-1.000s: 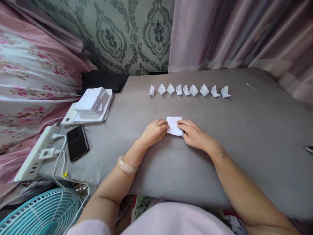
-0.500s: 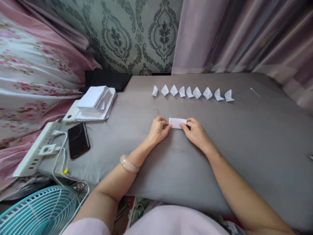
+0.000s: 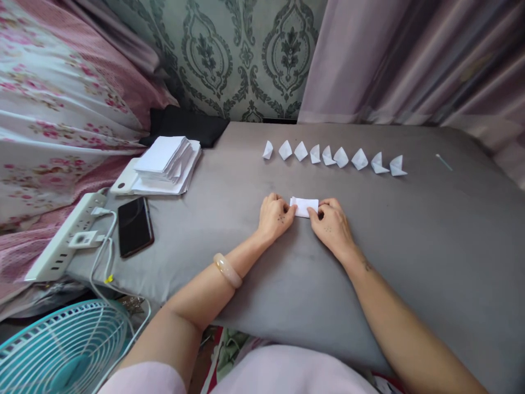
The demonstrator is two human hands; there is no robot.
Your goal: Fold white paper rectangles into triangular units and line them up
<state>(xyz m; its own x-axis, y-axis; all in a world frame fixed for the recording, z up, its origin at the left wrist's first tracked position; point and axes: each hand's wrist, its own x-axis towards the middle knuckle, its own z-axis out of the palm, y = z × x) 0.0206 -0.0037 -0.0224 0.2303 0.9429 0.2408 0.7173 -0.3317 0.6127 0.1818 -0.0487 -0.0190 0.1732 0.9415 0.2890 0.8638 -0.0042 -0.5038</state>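
A small white paper (image 3: 304, 207), folded into a narrow strip, lies on the grey surface (image 3: 410, 235). My left hand (image 3: 275, 216) pinches its left end with curled fingers. My right hand (image 3: 331, 224) pinches its right end the same way. Both hands rest on the surface. Beyond them a row of several folded white paper pieces (image 3: 334, 157) runs left to right.
A stack of white paper sheets (image 3: 166, 163) lies at the back left, a black phone (image 3: 134, 226) in front of it. A white power strip with cables (image 3: 65, 241) and a teal fan (image 3: 61, 350) sit at the left. A thin stick (image 3: 443, 162) lies far right.
The paper went from a wider rectangle to a narrow strip, folded away from me. Both hands shifted to its ends and closed on them. The view drifted a little.
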